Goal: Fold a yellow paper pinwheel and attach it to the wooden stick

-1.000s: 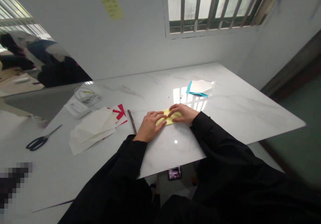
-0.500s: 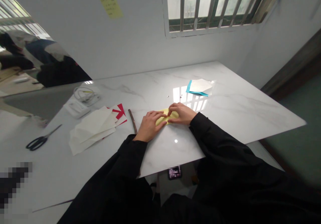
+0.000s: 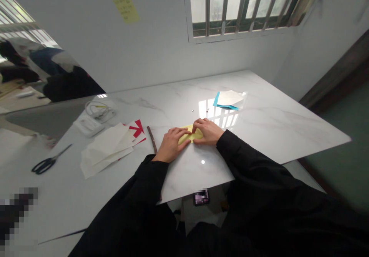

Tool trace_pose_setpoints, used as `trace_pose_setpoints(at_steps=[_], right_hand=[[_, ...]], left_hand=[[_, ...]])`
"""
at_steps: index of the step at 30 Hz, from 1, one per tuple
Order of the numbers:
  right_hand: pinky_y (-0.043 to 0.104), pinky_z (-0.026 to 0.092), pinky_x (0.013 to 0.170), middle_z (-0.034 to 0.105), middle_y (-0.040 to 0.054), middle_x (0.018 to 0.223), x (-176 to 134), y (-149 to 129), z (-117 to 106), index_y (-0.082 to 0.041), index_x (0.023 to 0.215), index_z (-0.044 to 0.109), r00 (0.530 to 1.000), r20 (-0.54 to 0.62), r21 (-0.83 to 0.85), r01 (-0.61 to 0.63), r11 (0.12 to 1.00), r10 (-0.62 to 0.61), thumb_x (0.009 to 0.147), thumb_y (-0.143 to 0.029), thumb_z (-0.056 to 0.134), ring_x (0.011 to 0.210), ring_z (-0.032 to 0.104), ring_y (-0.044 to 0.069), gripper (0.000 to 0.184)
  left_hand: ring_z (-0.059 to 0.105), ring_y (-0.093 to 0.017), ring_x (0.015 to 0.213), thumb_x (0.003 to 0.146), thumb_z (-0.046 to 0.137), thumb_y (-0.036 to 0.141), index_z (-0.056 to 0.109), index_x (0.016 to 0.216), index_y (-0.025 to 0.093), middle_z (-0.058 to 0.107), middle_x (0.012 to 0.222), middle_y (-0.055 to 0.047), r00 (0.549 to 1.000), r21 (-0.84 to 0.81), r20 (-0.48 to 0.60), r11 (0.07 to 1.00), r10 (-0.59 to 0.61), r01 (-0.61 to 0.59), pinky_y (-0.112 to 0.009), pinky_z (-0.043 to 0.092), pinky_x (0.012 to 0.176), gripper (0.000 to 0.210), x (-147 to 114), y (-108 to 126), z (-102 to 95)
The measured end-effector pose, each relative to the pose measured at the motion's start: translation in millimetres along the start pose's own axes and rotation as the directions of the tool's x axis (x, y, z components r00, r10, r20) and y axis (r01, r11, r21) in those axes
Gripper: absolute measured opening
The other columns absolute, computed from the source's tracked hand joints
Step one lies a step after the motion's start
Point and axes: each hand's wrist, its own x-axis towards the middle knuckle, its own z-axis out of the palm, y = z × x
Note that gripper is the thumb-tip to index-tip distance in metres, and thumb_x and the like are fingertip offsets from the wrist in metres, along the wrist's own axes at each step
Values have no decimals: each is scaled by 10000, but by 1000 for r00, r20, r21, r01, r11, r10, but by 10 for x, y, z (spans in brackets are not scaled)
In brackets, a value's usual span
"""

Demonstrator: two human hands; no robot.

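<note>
A small piece of yellow paper (image 3: 189, 128) lies on the white marbled table (image 3: 190, 180) between my two hands. My left hand (image 3: 172, 143) is curved over its left side, fingers and thumb closed on the paper. From the right, my right hand (image 3: 210, 131) bends its fingers down onto the paper, the thumb at the near edge. The fingertips of both hands come close together at the middle of the sheet. Parts of the paper are hidden under the fingers. A thin brown stick (image 3: 152, 139) lies just left of my left hand.
Cream paper sheets (image 3: 105, 149) and red paper pieces (image 3: 137, 127) lie to the left, with black-handled scissors (image 3: 46, 164) beyond them. A white cable (image 3: 99, 111) is coiled behind. Blue and white paper (image 3: 227, 100) sits at the back right. A person (image 3: 57, 68) shows at far left.
Both hands stay on the yellow paper in almost the same pose. The view has shifted very slightly; nothing else has visibly moved.
</note>
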Motion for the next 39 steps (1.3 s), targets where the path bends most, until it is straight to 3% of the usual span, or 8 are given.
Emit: trace_pose_setpoints(at_steps=[10, 23, 26, 31, 35, 39], right_hand=[[557, 444, 1208, 670, 121, 1439, 0, 268, -102, -242, 1215, 799, 987, 89, 194, 113, 974, -133, 801, -120, 843, 1304, 637, 316, 434], [567, 430, 1270, 602, 77, 1604, -32, 448, -193, -333, 1394, 779, 964, 197, 228, 134, 964, -180, 808, -46, 770, 1421, 594, 309, 653], [565, 440, 1258, 623, 91, 1577, -32, 418, -188, -316, 1365, 801, 970, 176, 222, 125, 967, -166, 817, -77, 793, 1381, 618, 310, 598], [553, 463, 1213, 696, 92, 1423, -24, 265, -145, -299, 1235, 854, 987, 95, 199, 108, 974, -129, 877, -136, 789, 1242, 666, 284, 399], [505, 494, 1152, 712, 91, 1314, -26, 122, -115, -293, 1177, 871, 994, 43, 185, 88, 979, -97, 897, -177, 804, 1140, 674, 266, 310], [455, 504, 1101, 708, 101, 1225, -19, 55, -66, -279, 1200, 875, 997, 18, 176, 69, 982, -74, 936, -198, 783, 1078, 661, 254, 291]], left_hand=[[560, -300, 1428, 1080, 653, 461, 736, 1398, 350, 673, 1561, -38, 989, -78, 96, 991, 112, -105, -585, 412, 1255, 346, 6, -191, -90], [502, -306, 1505, 1098, 599, 485, 716, 1447, 393, 580, 1679, 9, 961, -79, 216, 985, 170, -157, -584, 358, 1315, 380, 13, -325, -198], [526, -303, 1478, 1087, 616, 427, 726, 1429, 385, 609, 1650, 2, 967, -80, 190, 984, 170, -158, -580, 377, 1299, 361, 14, -272, -198], [612, -287, 1351, 1064, 633, 366, 774, 1280, 336, 732, 1473, -25, 992, -57, 45, 991, 121, -118, -564, 447, 1221, 260, 17, -98, -138], [609, -298, 1337, 1022, 705, 391, 758, 1204, 306, 739, 1442, -38, 995, -23, -2, 995, 96, -96, -563, 457, 1197, 207, 11, -30, -103], [581, -311, 1368, 1002, 690, 272, 754, 1199, 296, 713, 1462, -52, 996, 39, -40, 996, 82, -80, -555, 456, 1197, 208, -3, -29, -93]])
